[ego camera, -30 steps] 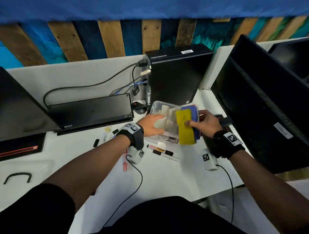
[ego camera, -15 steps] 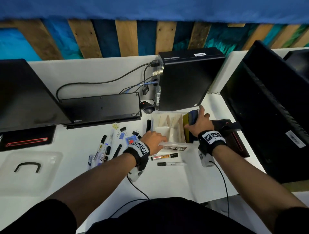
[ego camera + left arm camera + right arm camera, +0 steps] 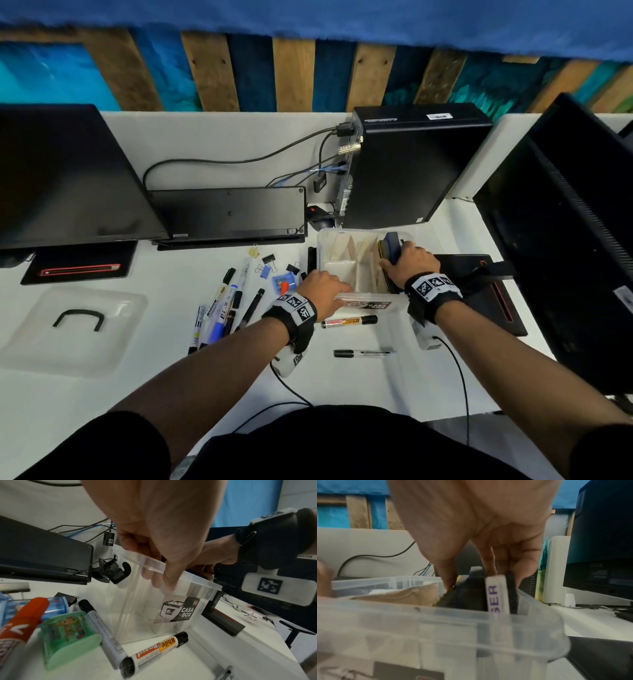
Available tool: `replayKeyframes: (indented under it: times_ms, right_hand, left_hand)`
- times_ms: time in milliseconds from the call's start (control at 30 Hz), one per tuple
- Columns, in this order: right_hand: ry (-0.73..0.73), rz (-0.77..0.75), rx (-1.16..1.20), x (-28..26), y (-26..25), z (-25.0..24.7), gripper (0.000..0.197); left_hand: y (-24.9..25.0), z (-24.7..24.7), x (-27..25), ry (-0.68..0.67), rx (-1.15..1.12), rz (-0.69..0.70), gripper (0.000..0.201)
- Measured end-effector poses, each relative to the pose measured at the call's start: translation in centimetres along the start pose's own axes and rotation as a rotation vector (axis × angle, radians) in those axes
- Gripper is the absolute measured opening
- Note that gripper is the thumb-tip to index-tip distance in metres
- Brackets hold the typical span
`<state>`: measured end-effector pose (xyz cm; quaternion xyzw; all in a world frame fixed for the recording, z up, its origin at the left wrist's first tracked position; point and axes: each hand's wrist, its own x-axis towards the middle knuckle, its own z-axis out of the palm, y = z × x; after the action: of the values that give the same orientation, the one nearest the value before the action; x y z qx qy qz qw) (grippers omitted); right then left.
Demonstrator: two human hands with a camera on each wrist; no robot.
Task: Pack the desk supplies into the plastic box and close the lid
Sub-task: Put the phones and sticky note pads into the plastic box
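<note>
Lowered deeper since a second ago, the blue-and-yellow felt erasers (image 3: pixel 390 247) are pinched by the right hand (image 3: pixel 412 262) inside the clear plastic box (image 3: pixel 368 303). That box's near rim is gripped by the left hand's (image 3: pixel 320 291) curled fingers (image 3: pixel 154 580). Just left of those fingers, markers (image 3: pixel 222 308) are scattered on the white desk (image 3: pixel 359 387), backed by wooden slats (image 3: pixel 294 73).

The person is wearing a black short-sleeved top (image 3: pixel 102 445), leaving both forearms bare. A black strap is wrapping the left wrist (image 3: pixel 297 313), carrying a white plate with black square-code markings, and a matching marked band (image 3: pixel 432 289) is circling the right wrist. White camera pods (image 3: pixel 278 588) printed with the same codes are hanging under the wrists, trailing thin black cables (image 3: pixel 460 377) toward the body.
</note>
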<state>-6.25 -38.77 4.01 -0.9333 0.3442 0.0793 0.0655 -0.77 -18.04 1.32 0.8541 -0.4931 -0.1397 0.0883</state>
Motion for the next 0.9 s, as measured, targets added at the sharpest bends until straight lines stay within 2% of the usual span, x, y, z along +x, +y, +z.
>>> replayKeyframes:
  times_ms: [167, 267, 333, 433, 533, 633, 733, 800, 900]
  right_hand:
    - [0.056, -0.016, 0.021, -0.8, -0.3, 0.0, 0.050]
    - [0.004, -0.067, 0.081, -0.6, 0.0, -0.6, 0.037]
    - [-0.054, -0.155, 0.065, -0.5, 0.2, -0.9, 0.030]
    - [-0.149, -0.219, 0.065, -0.2, 0.4, -1.0, 0.040]
    - [-0.236, -0.150, 0.125, 1.1, 0.7, -1.4, 0.045]
    - [-0.320, -0.149, 0.157, 2.7, 0.7, -1.3, 0.049]
    - [-0.427, -0.118, 0.101, 4.3, 0.6, 0.1, 0.064]
    - [-0.457, -0.126, 0.023, 5.3, 0.4, 0.9, 0.061]
    - [-0.508, -0.173, -0.004, 6.1, 0.2, 0.6, 0.043]
  left_hand:
    - [0.0, -0.1, 0.0, -0.021, -0.021, -0.021, 0.035]
    - [-0.2, 0.0, -0.1, -0.018, -0.034, -0.031, 0.034]
    - [-0.3, 0.0, -0.1, -0.023, -0.042, -0.034, 0.034]
    - [-0.3, 0.0, -0.1, -0.037, -0.057, -0.040, 0.035]
    - [-0.4, 0.1, -0.1, -0.032, -0.068, -0.041, 0.036]
    - [-0.4, 0.1, -0.1, -0.036, -0.075, -0.048, 0.037]
    - [-0.4, 0.2, -0.1, -0.042, -0.081, -0.050, 0.037]
    - [-0.4, 0.2, -0.1, -0.042, -0.083, -0.053, 0.037]
    - [-0.4, 0.2, 0.0, -0.039, -0.081, -0.060, 0.037]
